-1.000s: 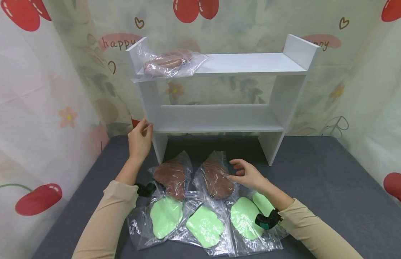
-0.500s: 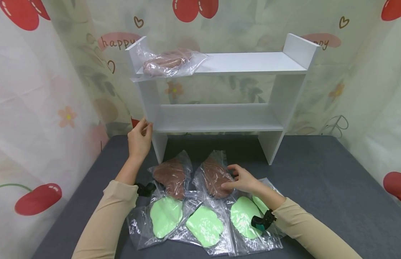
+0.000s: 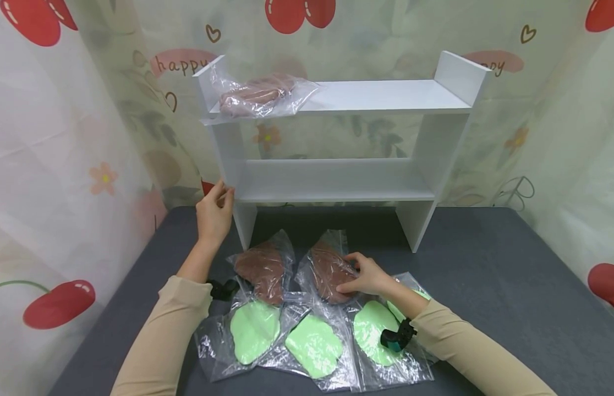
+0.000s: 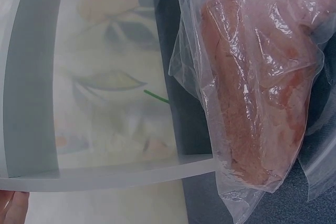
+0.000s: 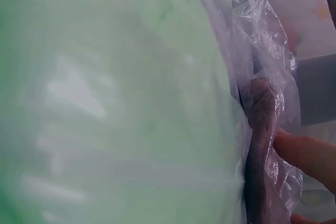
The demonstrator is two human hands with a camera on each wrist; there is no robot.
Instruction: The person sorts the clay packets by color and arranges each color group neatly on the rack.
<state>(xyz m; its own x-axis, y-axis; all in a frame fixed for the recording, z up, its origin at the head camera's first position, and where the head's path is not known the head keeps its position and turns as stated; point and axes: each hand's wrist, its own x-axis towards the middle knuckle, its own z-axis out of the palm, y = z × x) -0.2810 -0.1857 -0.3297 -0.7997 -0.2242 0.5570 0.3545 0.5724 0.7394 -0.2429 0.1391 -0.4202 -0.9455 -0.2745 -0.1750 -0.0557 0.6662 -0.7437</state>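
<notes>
In the head view my left hand [image 3: 214,215] pinches the front edge of the left side panel of a white shelf [image 3: 336,184]. Its fingertips [image 4: 17,205] show at the lower left of the left wrist view. My right hand [image 3: 368,276] reaches over a brown, clay-like lump in a clear zip bag [image 3: 327,269], thumb and fingers on its right side. A fingertip [image 5: 286,142] presses the plastic in the right wrist view. A second bagged brown lump [image 3: 262,269] lies left of it, and a third [image 3: 259,98] rests on the top shelf's left end.
Several bagged pale green flat pieces [image 3: 314,346] lie in a front row on the dark table [image 3: 485,286], partly overlapping. A green one [image 5: 131,103] fills much of the right wrist view. A patterned curtain [image 3: 336,49] hangs behind, with a cable [image 3: 517,190] at right.
My right hand has moved left and slightly down onto the right-hand brown bag, its thumb and fingers now touching it. My left hand and the bags have stayed in place.
</notes>
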